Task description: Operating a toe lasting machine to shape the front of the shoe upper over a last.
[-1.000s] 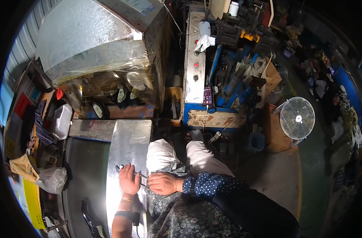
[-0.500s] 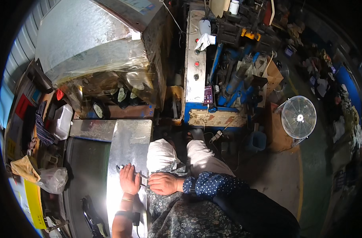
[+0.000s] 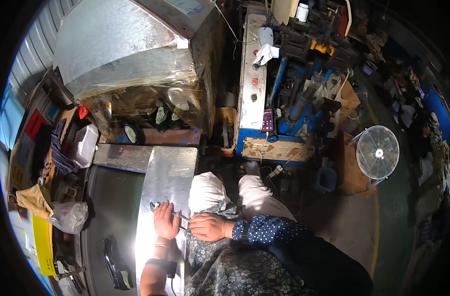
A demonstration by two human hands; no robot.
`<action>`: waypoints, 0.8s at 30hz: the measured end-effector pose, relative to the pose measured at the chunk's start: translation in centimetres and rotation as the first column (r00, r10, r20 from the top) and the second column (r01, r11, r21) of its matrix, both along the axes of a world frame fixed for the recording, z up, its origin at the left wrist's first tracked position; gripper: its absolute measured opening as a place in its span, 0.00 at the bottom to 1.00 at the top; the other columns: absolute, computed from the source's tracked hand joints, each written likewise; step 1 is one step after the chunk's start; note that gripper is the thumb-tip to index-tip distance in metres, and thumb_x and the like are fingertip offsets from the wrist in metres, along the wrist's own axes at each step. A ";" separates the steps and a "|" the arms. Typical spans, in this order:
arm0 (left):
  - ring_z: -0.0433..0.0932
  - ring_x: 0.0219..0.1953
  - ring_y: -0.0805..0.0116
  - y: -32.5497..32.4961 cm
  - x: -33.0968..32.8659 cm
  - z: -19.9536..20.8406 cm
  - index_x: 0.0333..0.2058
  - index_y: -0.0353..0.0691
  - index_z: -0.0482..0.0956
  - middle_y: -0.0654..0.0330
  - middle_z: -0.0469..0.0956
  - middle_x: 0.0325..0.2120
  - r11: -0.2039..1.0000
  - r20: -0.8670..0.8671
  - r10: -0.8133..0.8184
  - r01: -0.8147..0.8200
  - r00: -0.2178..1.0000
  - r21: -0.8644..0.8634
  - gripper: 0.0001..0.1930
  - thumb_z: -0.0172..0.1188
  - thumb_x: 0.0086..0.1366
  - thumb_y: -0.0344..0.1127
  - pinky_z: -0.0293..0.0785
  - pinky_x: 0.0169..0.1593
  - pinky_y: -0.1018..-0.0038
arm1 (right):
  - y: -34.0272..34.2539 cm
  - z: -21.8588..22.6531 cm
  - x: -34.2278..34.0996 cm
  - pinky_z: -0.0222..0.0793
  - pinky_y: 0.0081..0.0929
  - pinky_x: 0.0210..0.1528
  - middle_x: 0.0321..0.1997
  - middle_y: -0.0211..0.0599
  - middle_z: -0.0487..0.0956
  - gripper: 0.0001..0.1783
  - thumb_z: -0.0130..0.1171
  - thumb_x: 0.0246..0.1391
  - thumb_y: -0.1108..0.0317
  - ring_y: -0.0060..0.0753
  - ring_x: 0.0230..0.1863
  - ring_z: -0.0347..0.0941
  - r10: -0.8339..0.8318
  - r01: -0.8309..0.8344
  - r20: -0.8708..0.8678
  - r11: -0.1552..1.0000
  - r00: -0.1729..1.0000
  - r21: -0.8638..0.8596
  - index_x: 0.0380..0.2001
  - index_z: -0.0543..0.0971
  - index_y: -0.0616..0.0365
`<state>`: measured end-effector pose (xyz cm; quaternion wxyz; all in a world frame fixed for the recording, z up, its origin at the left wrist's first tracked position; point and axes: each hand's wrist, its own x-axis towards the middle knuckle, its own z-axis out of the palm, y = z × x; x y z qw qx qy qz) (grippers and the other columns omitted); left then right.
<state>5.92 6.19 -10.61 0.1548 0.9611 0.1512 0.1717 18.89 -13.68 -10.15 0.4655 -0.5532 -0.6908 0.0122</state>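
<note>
In the head view, a boxy metal housing point(image 3: 131, 44) wrapped in clear film is standing beyond a dark, matte belt point(image 3: 111, 212), and a smooth rectangular metal plate point(image 3: 173, 170) is running along the belt's right side. The left hand point(image 3: 166, 220) is lying open on the plate, fingers extended over a slim dark tool point(image 3: 183, 216) whose hooked end is showing left of the fingertips. The right hand point(image 3: 208, 227) is resting, fingers slightly bent, at the tool's near end; I cannot tell whether it is gripping. Shiny metal is extending past the left fingertips to a squared far edge, while a floral apron point(image 3: 225, 266) is bordering the plate's right. A glossy black shoe point(image 3: 117, 266) is lying on the belt.
</note>
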 end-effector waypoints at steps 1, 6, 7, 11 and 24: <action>0.68 0.60 0.42 0.0 0.0 0.0 0.52 0.34 0.76 0.45 0.73 0.56 1.000 -0.003 0.000 0.000 1.000 0.003 0.23 0.58 0.62 0.43 0.56 0.67 0.51 | 0.0 0.0 0.0 0.70 0.36 0.59 0.42 0.35 0.82 0.05 0.64 0.49 0.69 0.36 0.48 0.77 0.003 -0.003 0.000 1.000 1.000 0.001 0.30 0.82 0.58; 0.69 0.60 0.42 0.1 -0.1 -0.2 0.52 0.34 0.76 0.45 0.73 0.56 1.000 0.001 0.004 -0.004 1.000 0.011 0.23 0.58 0.62 0.43 0.56 0.67 0.51 | 0.1 -0.1 -0.1 0.70 0.36 0.59 0.41 0.35 0.82 0.05 0.64 0.49 0.69 0.37 0.47 0.77 -0.005 0.005 0.000 1.000 1.000 0.011 0.30 0.82 0.58; 0.69 0.60 0.42 0.1 -0.1 -0.1 0.52 0.34 0.76 0.45 0.73 0.56 1.000 0.000 0.003 -0.003 1.000 0.011 0.23 0.58 0.61 0.43 0.57 0.67 0.51 | 0.1 -0.2 -0.1 0.70 0.36 0.59 0.41 0.35 0.82 0.05 0.64 0.49 0.69 0.37 0.47 0.77 -0.003 0.003 0.000 1.000 1.000 0.011 0.30 0.82 0.58; 0.69 0.60 0.42 0.0 0.0 0.1 0.51 0.34 0.76 0.45 0.74 0.56 1.000 0.001 0.002 -0.002 1.000 0.007 0.24 0.58 0.61 0.43 0.57 0.67 0.51 | 0.1 -0.2 -0.2 0.68 0.36 0.59 0.40 0.36 0.80 0.07 0.63 0.50 0.66 0.40 0.47 0.76 -0.002 0.003 -0.008 0.999 1.000 0.032 0.29 0.80 0.58; 0.70 0.60 0.45 0.1 0.3 -0.1 0.52 0.35 0.77 0.46 0.74 0.56 1.000 0.022 0.001 -0.001 1.000 0.007 0.23 0.58 0.62 0.42 0.57 0.67 0.52 | 0.1 0.1 0.0 0.69 0.36 0.57 0.39 0.36 0.80 0.06 0.63 0.50 0.67 0.39 0.47 0.75 -0.017 0.016 0.016 0.999 1.000 0.044 0.29 0.80 0.57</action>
